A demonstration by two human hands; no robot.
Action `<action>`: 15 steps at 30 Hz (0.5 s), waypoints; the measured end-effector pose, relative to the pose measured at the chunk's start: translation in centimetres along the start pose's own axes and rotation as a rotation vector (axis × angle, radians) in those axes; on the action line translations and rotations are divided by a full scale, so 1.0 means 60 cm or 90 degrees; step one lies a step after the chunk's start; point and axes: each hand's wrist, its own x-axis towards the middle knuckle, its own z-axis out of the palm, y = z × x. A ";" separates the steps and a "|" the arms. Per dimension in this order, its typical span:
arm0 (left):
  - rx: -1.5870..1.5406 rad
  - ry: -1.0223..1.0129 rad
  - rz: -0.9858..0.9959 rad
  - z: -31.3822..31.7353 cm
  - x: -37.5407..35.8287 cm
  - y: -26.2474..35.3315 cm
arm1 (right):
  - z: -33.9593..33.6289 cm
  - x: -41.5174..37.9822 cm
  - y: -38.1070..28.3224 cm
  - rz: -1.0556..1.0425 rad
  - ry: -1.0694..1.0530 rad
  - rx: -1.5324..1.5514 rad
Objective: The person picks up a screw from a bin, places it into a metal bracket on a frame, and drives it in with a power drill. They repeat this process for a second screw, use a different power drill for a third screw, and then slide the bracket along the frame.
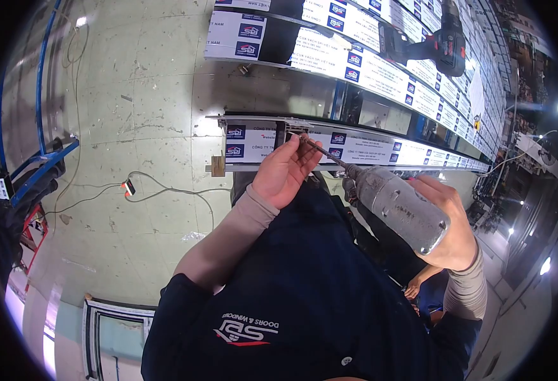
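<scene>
My right hand is wrapped round a worn grey power drill, whose long thin bit points up and left. With its fingers pinched together, my left hand closes on the front end of that bit. Whether a screw is also between those fingertips is hidden. Just beyond them lies the end of a long metal profile covered in white printed film, with a small metal fitting in its channel.
More film-wrapped profiles are stacked beyond, with a black cordless drill on top. Cables and an orange-and-black connector lie on the floor at left, near a blue metal frame. Another person's hand shows at lower right.
</scene>
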 end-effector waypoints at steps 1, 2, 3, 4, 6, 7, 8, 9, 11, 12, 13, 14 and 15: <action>-0.012 0.002 0.005 -0.001 0.001 -0.001 | -0.002 0.002 -0.004 0.020 -0.002 0.011; -0.024 0.005 0.010 -0.003 0.001 -0.001 | -0.005 0.004 -0.007 0.020 -0.003 0.008; -0.026 0.001 0.012 -0.003 0.003 0.000 | -0.009 0.009 -0.010 0.015 -0.019 -0.004; -0.037 0.004 0.015 -0.005 0.004 0.000 | -0.012 0.012 -0.013 0.010 -0.037 -0.015; -0.053 0.008 0.017 -0.007 0.001 -0.002 | -0.016 0.016 -0.024 0.018 -0.043 -0.030; -0.049 0.009 0.014 -0.007 0.002 -0.001 | -0.017 0.019 -0.029 0.024 -0.046 -0.042; -0.045 0.009 0.012 -0.007 0.002 -0.001 | -0.018 0.021 -0.032 0.024 -0.047 -0.045; -0.047 0.007 0.012 -0.010 0.001 -0.002 | -0.018 0.021 -0.036 0.034 -0.044 -0.061; -0.061 -0.015 0.009 -0.016 0.004 -0.002 | -0.020 0.025 -0.040 0.043 -0.041 -0.081; -0.064 -0.016 0.009 -0.017 0.003 -0.003 | -0.020 0.025 -0.041 0.037 -0.041 -0.079; -0.071 -0.020 0.004 -0.018 0.003 -0.004 | -0.020 0.025 -0.042 0.032 -0.041 -0.076; -0.077 -0.025 0.001 -0.017 0.004 -0.003 | -0.021 0.026 -0.044 0.032 -0.042 -0.079; -0.079 -0.026 0.000 -0.017 0.003 -0.003 | -0.021 0.026 -0.045 0.027 -0.039 -0.081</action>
